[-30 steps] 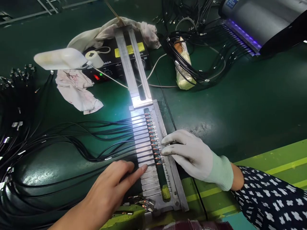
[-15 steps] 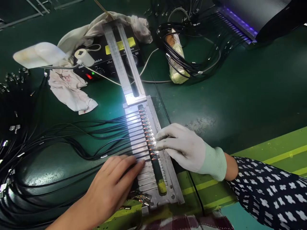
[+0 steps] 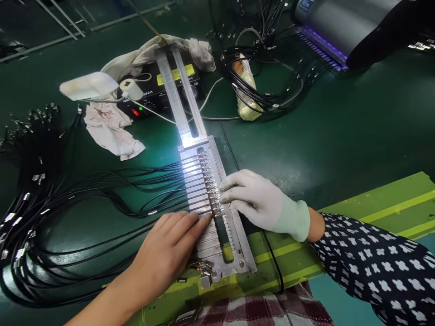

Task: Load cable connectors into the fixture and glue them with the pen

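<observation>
A slotted metal fixture (image 3: 243, 251) lies on the bench. Several black cables (image 3: 163, 180) run into its grooves from the left. Their stripped ends, with small metal connectors (image 3: 212, 185), line up along its slot. My bare left hand (image 3: 173, 242) rests low over the fixture, its fingertips closed on the nearest cable close to the connector. From the right, my right hand (image 3: 256, 201), in a white glove, reaches over the fixture's edge. Its fingers are extended and slightly apart, with tips touching or very near the connectors; its thumb is hidden.
A hinged metal frame (image 3: 173, 97) leans up from the fixture's far end against a black control box (image 3: 149, 102). A white lamp head (image 3: 88, 86), rags (image 3: 108, 129) and a wrapped block (image 3: 249, 102) with coiled cables lie behind. A purple-lit machine (image 3: 340, 34) stands far right.
The view has shifted slightly. My left fingertips have slid a little along the nearest cable toward the connectors. My right hand keeps nearly the same place at the row.
</observation>
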Demonstrator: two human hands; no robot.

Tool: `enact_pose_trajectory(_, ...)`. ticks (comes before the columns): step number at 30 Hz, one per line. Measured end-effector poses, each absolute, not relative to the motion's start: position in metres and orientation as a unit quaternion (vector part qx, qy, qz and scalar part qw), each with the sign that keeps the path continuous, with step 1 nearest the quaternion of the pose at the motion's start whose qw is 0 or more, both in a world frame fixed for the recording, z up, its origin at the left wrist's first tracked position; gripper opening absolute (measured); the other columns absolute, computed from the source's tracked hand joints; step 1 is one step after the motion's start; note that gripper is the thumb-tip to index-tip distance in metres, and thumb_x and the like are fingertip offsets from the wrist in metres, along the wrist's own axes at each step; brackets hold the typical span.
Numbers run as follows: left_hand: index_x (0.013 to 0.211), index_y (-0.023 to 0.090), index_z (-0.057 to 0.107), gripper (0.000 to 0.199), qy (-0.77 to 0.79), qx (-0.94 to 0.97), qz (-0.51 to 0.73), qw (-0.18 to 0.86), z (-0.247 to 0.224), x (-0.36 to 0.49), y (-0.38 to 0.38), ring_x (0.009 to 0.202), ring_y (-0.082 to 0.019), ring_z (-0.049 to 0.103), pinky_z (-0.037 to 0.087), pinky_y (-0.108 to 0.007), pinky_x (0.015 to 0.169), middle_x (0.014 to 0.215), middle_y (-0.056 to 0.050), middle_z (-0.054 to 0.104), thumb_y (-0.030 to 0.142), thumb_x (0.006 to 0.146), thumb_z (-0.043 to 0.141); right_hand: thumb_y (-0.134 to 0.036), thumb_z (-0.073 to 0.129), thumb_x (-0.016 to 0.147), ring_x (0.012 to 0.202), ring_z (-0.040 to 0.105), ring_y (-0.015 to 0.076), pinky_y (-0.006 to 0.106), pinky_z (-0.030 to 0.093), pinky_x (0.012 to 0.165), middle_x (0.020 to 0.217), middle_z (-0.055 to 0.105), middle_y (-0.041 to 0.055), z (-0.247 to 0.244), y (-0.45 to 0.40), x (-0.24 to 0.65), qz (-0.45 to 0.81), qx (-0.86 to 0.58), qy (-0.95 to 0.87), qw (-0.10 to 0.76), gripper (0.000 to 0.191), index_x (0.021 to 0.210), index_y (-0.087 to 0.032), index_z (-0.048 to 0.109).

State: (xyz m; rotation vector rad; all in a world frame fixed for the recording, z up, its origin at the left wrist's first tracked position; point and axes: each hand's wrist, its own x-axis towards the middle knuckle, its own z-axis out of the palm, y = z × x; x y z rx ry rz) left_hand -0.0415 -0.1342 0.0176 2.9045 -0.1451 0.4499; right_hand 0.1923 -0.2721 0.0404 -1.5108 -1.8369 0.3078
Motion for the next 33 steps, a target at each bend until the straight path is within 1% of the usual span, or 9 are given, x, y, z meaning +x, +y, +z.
enact_pose_trajectory(4,0.13,0.005,0.053,0.036,-0.026,0.979,0.172,0.103,0.015,-0.052,-0.138,0.108,-0.022,0.052,0.041,-0.035,0.091,0.121,-0.015,0.056,0.003,0.095,0.043,-0.004,0.048,0.093,0.108,0.055,0.0252,0.042,0.047,0.094,0.112,0.063,0.0105,0.04,-0.272,0.191,0.116,-0.593,-0.713,0.356,0.025,0.102,-0.013,0.07)
enact_pose_trajectory(11,0.122,0.01,0.058,0.032,0.006,0.977,0.195,0.084,0.014,-0.045,-0.143,0.101,-0.023,0.056,0.047,-0.034,0.08,0.115,-0.014,0.06,0.004,0.094,0.043,-0.007,0.048,0.095,0.108,0.055,0.0249,0.044,0.048,0.095,0.112,0.063,0.0094,0.042,-0.273,0.191,0.099,-0.597,-0.718,0.344,0.026,0.103,-0.017,0.069)
enact_pose_trajectory(17,0.128,0.01,0.053,0.036,0.027,0.973,0.196,0.116,0.015,-0.07,-0.142,0.107,-0.022,0.054,0.044,-0.034,0.087,0.118,-0.014,0.058,0.003,0.093,0.047,-0.005,0.045,0.092,0.127,0.046,0.0296,0.051,0.043,0.102,0.135,0.054,0.0139,0.04,-0.29,0.189,0.079,-0.577,-0.766,0.272,0.034,0.116,-0.017,0.066)
enact_pose_trajectory(20,0.118,0.01,0.058,0.026,0.054,0.971,0.204,0.112,0.014,-0.097,-0.144,0.101,-0.02,0.055,0.043,-0.032,0.087,0.11,-0.011,0.061,0.005,0.094,0.049,-0.005,0.046,0.092,0.126,0.047,0.0293,0.051,0.043,0.102,0.134,0.054,0.0134,0.04,-0.292,0.189,0.088,-0.579,-0.762,0.276,0.031,0.111,-0.018,0.067)
enact_pose_trajectory(23,0.11,0.015,0.061,0.019,0.083,0.976,0.179,0.094,0.01,-0.117,-0.148,0.089,-0.018,0.057,0.042,-0.032,0.077,0.1,-0.007,0.066,0.013,0.097,0.047,-0.006,0.046,0.092,0.122,0.049,0.0287,0.051,0.046,0.099,0.13,0.056,0.0122,0.041,-0.29,0.189,0.103,-0.584,-0.753,0.285,0.029,0.107,-0.019,0.067)
enact_pose_trajectory(25,0.108,0.018,0.061,0.019,0.11,0.974,0.157,0.119,0.008,-0.123,-0.149,0.084,-0.018,0.057,0.043,-0.031,0.072,0.097,-0.005,0.066,0.016,0.099,0.044,-0.006,0.046,0.092,0.122,0.049,0.0282,0.05,0.046,0.099,0.13,0.055,0.0115,0.042,-0.289,0.189,0.112,-0.588,-0.749,0.284,0.03,0.108,-0.02,0.067)
enact_pose_trajectory(28,0.104,0.02,0.06,0.019,0.138,0.961,0.131,0.201,0.008,-0.126,-0.149,0.083,-0.016,0.056,0.046,-0.028,0.073,0.094,-0.004,0.063,0.016,0.099,0.042,-0.006,0.045,0.093,0.123,0.049,0.0277,0.05,0.047,0.099,0.132,0.054,0.0108,0.042,-0.289,0.188,0.111,-0.59,-0.748,0.281,0.03,0.11,-0.021,0.065)
enact_pose_trajectory(30,0.106,0.021,0.059,0.017,0.146,0.95,0.131,0.241,0.013,-0.127,-0.148,0.088,-0.016,0.057,0.048,-0.027,0.078,0.096,-0.005,0.063,0.016,0.099,0.044,-0.006,0.045,0.093,0.123,0.049,0.0278,0.05,0.047,0.099,0.133,0.053,0.0107,0.041,-0.29,0.189,0.107,-0.591,-0.749,0.28,0.03,0.11,-0.021,0.065)
enact_pose_trajectory(33,0.109,0.021,0.059,0.019,0.151,0.94,0.161,0.261,0.021,-0.132,-0.149,0.098,-0.017,0.056,0.047,-0.027,0.086,0.104,-0.006,0.062,0.013,0.097,0.047,-0.007,0.046,0.094,0.122,0.05,0.0277,0.049,0.047,0.098,0.133,0.054,0.0106,0.04,-0.29,0.189,0.104,-0.592,-0.749,0.279,0.028,0.109,-0.021,0.064)
